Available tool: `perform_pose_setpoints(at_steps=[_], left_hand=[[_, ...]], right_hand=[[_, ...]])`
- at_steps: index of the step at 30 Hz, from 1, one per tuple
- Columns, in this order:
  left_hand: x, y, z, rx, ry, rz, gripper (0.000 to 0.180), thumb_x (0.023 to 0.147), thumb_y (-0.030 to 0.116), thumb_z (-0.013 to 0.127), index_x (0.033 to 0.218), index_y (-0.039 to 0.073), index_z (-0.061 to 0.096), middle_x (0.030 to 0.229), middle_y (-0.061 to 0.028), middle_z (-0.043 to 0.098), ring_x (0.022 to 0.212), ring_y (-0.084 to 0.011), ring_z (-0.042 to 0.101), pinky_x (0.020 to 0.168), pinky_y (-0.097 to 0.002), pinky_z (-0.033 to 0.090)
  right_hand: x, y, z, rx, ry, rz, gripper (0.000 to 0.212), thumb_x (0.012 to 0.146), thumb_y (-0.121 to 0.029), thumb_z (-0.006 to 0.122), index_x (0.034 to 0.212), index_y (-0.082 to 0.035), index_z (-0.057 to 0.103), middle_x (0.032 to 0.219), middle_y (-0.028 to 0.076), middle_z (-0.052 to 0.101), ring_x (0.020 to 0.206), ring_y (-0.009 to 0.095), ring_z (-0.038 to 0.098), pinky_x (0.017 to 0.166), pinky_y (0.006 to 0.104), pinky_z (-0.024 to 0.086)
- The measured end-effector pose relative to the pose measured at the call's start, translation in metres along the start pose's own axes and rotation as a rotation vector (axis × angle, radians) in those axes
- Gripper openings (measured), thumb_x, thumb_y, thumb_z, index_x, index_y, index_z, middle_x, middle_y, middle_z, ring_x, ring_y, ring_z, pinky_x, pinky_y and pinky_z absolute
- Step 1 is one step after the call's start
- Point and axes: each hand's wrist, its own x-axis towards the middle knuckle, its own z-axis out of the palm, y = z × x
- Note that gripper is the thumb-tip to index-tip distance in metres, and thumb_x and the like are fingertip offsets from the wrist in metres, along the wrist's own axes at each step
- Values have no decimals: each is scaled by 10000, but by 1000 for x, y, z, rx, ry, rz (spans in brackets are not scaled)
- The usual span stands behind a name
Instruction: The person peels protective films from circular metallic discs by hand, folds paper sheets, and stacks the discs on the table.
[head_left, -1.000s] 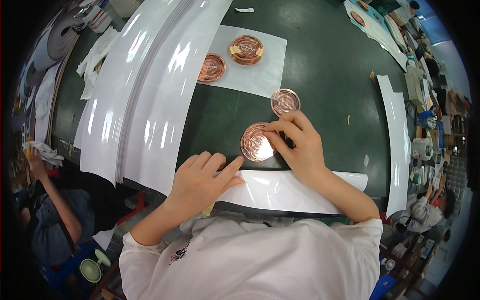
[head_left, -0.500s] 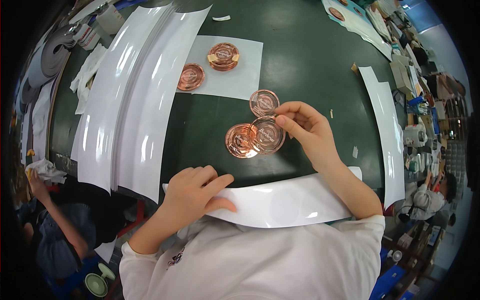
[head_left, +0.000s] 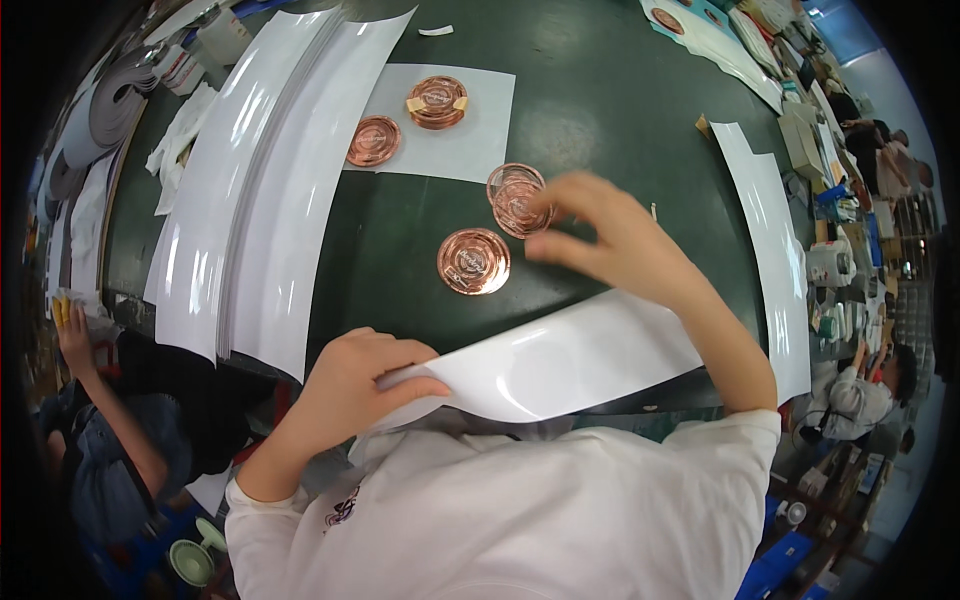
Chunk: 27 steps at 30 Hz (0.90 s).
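Note:
My left hand (head_left: 360, 385) pinches the left end of a glossy white sheet (head_left: 545, 365) between thumb and fingers. The sheet slants up to the right, along the table edge in front of me. Slightly blurred, my right hand (head_left: 610, 240) hovers with thumb and fingers apart. Its fingertips are by two overlapping round discs (head_left: 518, 203), clear and copper-coloured with pale print; whether they touch is unclear. To their lower left, a shiny copper-coloured disc (head_left: 474, 262) lies on the dark green table.
Beyond, a white paper (head_left: 485, 130) bears a taped stack of copper discs (head_left: 437, 103) and another copper disc (head_left: 374, 141). Long glossy white sheets (head_left: 270, 200) cover the left side. A narrow white strip (head_left: 765, 230) lies at the right edge. Another person's hand (head_left: 75, 340) shows far left.
My right hand has let go of the clear disc, now lying over the far disc, and opened. My left hand has closed on the white sheet, which now tilts up rightward.

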Motion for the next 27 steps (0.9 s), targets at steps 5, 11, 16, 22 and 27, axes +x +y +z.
perform_pose_setpoints(at_steps=[5, 11, 16, 22, 27], left_hand=[[1, 10, -10, -305, -94, -263, 239, 911, 199, 706, 1066, 18, 685, 903, -114, 698, 785, -223, 647, 762, -303, 508], [5, 5, -5, -249, -202, -166, 244, 962, 138, 609, 1179, 27, 624, 995, -119, 691, 861, -246, 659, 809, -310, 510], [11, -4, -5, -289, -183, -163, 312, 982, 111, 557, 1288, 57, 579, 1058, -131, 683, 909, -255, 657, 843, -327, 503], [17, 1, -22, -182, -457, -261, 396, 1003, 228, 555, 1374, 88, 551, 1206, -152, 639, 1051, -276, 637, 926, -329, 487], [32, 19, -16, -154, -585, -130, 702, 894, 392, 714, 1469, 97, 440, 1277, -157, 614, 1128, -283, 619, 935, -348, 485]], right_hand=[[-43, -23, -6, -75, -370, -289, 783, 749, -379, 812, 1391, -54, 503, 1180, 136, 644, 1082, 314, 609, 995, 407, 422], [-51, -42, -8, -105, -438, -68, 854, 687, -250, 825, 1434, -65, 456, 1159, 140, 611, 1089, 309, 590, 983, 407, 427], [-78, -49, -6, -150, -318, -261, 1033, 633, -142, 846, 1529, -98, 333, 1310, 196, 517, 1177, 389, 528, 1032, 449, 407], [-90, -51, -7, -250, -270, -157, 930, 615, -59, 782, 1463, -21, 403, 1211, 206, 587, 1048, 343, 613, 911, 423, 493], [-94, -54, -4, -428, -239, -258, 668, 692, -69, 711, 1333, -6, 536, 1091, 168, 642, 931, 292, 659, 821, 378, 528]])
